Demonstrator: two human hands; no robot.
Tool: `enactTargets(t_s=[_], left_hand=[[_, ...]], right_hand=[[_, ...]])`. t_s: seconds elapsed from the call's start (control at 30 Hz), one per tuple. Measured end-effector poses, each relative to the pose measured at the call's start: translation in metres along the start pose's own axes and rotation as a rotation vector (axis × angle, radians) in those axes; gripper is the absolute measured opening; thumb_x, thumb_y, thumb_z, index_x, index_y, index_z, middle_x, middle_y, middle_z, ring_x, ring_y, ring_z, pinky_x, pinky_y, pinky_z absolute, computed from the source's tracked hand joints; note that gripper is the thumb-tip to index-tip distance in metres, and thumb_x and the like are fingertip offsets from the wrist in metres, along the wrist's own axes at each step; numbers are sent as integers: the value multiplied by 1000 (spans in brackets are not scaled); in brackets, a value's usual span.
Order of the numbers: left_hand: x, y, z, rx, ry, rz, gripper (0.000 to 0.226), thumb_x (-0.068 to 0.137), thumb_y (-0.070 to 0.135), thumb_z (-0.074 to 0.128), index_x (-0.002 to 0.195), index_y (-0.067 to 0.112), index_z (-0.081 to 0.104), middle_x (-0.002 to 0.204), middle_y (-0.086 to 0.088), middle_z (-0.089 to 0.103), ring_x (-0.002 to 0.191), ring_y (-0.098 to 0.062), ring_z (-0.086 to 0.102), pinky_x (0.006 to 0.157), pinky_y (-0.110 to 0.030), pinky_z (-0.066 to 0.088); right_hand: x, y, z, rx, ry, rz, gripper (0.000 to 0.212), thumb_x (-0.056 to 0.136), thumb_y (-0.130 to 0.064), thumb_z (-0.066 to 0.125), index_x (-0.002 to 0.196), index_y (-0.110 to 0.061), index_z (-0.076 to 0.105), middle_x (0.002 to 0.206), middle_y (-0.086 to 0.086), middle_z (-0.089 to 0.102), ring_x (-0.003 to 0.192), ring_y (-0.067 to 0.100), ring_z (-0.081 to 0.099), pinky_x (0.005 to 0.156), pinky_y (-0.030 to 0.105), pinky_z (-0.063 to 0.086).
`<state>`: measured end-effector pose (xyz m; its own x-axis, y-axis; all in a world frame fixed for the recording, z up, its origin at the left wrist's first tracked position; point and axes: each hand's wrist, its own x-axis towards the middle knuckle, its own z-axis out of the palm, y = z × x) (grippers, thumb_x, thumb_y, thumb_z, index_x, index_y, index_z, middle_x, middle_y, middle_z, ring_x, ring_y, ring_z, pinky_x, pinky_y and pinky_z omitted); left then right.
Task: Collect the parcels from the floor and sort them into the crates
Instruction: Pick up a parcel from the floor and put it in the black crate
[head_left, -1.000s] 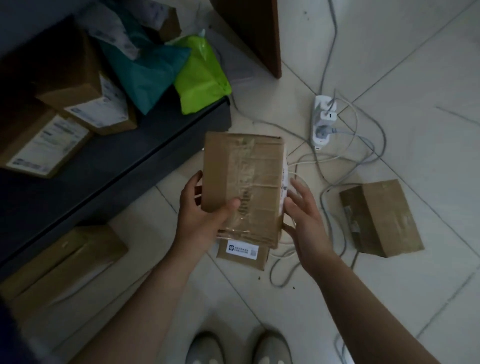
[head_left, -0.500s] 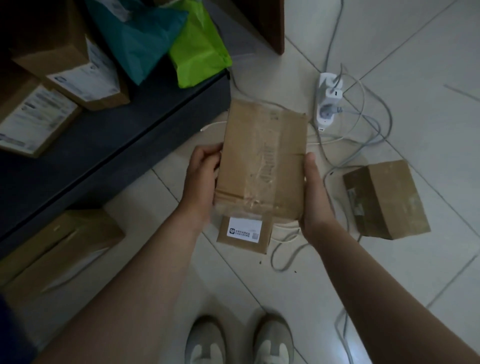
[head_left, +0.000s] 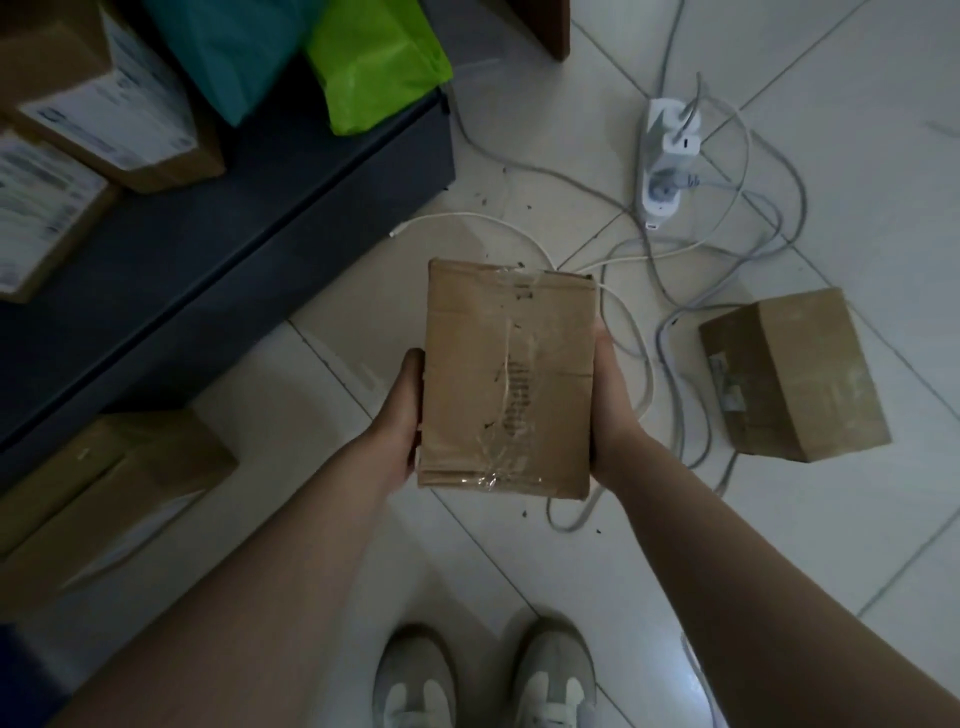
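- Left hand (head_left: 400, 421) grips the left side of a brown cardboard parcel (head_left: 509, 384), thumb lying along the edge; its fingers go out of sight beneath.
- Right hand (head_left: 610, 410) clasps the opposite side the same way, so the parcel is clamped between both hands.
- That parcel is held in the air above the floor (head_left: 857, 156), roughly level, in front of the person's body. Clear tape runs down its top face and wrinkles over the near edge.
- Straight below the arms, two pale shoes (head_left: 415, 680) stand side by side on the white tiles.
- A second parcel (head_left: 795, 374) lies on the floor to the right, well apart from the held one, with a small label on its left face.
- Grey and white cables (head_left: 675, 322) loop across the tiles between the two parcels and lead up to a white power strip (head_left: 667, 161) with plugs in it.
- To the left stands a dark bench (head_left: 234, 270). On it sit two labelled boxes (head_left: 119, 104), a teal bag (head_left: 239, 47) and a bright green bag (head_left: 374, 57), the bags touching each other.
- A third parcel (head_left: 104, 493) lies on the floor just beside the bench's near edge, at the lower left.
- At the top edge a brown wooden panel (head_left: 556, 21) meets the floor.
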<state>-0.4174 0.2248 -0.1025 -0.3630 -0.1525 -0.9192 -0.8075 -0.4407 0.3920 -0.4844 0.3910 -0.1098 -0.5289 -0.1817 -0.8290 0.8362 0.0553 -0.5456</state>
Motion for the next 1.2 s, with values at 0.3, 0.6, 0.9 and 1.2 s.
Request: enactTargets(t_s=[0.3,0.6,0.9,1.2], left_hand=[[-124,128,1,-100,-38,221,54,101,52,27,84,19,67,67,-1,73,72,-18,63,69,-29,50],[-367,230,-6,-162,10,467,54,99,53,30,110,15,67,102,-12,70,96,-25,63,90,-37,49],[-631,177,-35,-370,113,589,46,102,40,32,77,14,61,70,-6,63,66,-23,56,64,-32,47],[-909,93,-185,-608,403,867,52,100,47,34,127,9,56,120,-17,65,100,-31,62,92,-44,49]], right_hand=[[-96,-142,47,19,-101,-175,60,96,-66,35,99,-24,79,98,5,77,97,24,71,102,48,49],[-312,-303,98,-177,-135,-562,24,105,-48,33,92,-40,52,98,-20,58,83,-4,58,79,15,46],[-554,-322,125,-263,-497,-477,48,97,-59,40,72,-32,71,71,-4,68,65,11,63,67,31,47],[-868,-286,264,-353,-796,-724,30,108,-29,32,80,-32,43,73,-17,56,47,-21,53,45,-1,38]])
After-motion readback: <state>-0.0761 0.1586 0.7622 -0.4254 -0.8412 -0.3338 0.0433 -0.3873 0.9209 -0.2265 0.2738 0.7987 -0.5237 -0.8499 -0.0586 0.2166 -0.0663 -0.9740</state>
